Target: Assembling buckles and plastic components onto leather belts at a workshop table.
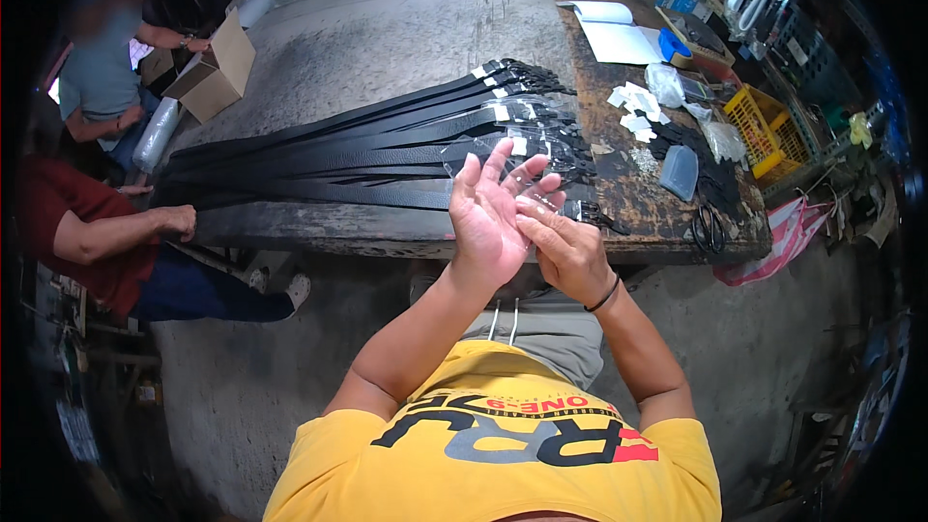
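Note:
My left hand (488, 217) is raised over the table's near edge, palm up, its fingers spread and slightly curled. Against its fingers, my right hand (568, 249) is closed in a pinch; whatever it may hold is too small to make out. Tiny shiny specks show around the left fingers. Behind them, a clear plastic piece (458, 157) lies over a fan of long black belts (372, 159). The belts run leftward across the table, their dark buckle ends (527, 77) gathered on the right, with several small white tags (519, 146) among them.
The worn table (406, 29) also bears scissors (709, 229), white paper slips (638, 108), a plastic tub (680, 172) and an open notebook (611, 31). A yellow crate (756, 130) stands at right. Two people are at left, one beside a cardboard box (215, 68).

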The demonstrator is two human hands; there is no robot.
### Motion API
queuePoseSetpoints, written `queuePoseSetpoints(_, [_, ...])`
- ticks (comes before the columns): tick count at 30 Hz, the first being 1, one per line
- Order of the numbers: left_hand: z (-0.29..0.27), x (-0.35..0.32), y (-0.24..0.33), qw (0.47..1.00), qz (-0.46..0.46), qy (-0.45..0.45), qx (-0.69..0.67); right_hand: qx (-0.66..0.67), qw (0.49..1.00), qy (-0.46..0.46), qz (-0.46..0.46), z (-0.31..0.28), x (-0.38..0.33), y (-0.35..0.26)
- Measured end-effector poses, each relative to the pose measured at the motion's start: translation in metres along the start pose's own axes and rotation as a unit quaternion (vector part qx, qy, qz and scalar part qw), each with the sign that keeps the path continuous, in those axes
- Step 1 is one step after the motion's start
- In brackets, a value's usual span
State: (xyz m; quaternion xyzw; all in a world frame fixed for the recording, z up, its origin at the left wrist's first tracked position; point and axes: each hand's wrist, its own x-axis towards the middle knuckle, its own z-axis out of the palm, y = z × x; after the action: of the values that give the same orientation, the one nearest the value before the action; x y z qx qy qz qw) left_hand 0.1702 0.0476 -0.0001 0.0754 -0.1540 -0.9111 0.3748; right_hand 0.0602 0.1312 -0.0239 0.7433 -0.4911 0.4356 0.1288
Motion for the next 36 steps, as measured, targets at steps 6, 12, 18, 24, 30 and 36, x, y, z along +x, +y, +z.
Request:
queuePoseSetpoints(6, [-0.016,-0.019,-0.011,0.997,-0.050,-0.065,0.009,-0.012,0.994,-0.078,0.079,-0.012,-0.020,-0.032])
queuePoseSetpoints(12, [-0.029,-0.023,-0.003,1.000,0.018,-0.005,0.004,0.026,0.993,-0.085,0.077,0.002,-0.031,-0.036])
queuePoseSetpoints(18, [-0.044,-0.020,-0.009,0.999,0.014,-0.023,-0.026,0.052,0.982,-0.148,0.104,0.010,-0.029,-0.035])
queuePoseSetpoints(24, [-0.045,-0.014,-0.007,0.999,-0.004,-0.038,-0.016,0.138,0.963,-0.139,0.184,0.016,-0.027,-0.028])
queuePoseSetpoints(30, [-0.048,-0.009,-0.004,0.999,0.034,-0.011,-0.032,0.015,0.990,-0.135,0.045,0.015,-0.020,-0.024])
queuePoseSetpoints(36, [-0.049,-0.006,-0.007,0.999,0.039,0.000,-0.023,-0.020,0.987,-0.153,0.048,0.015,-0.013,-0.032])
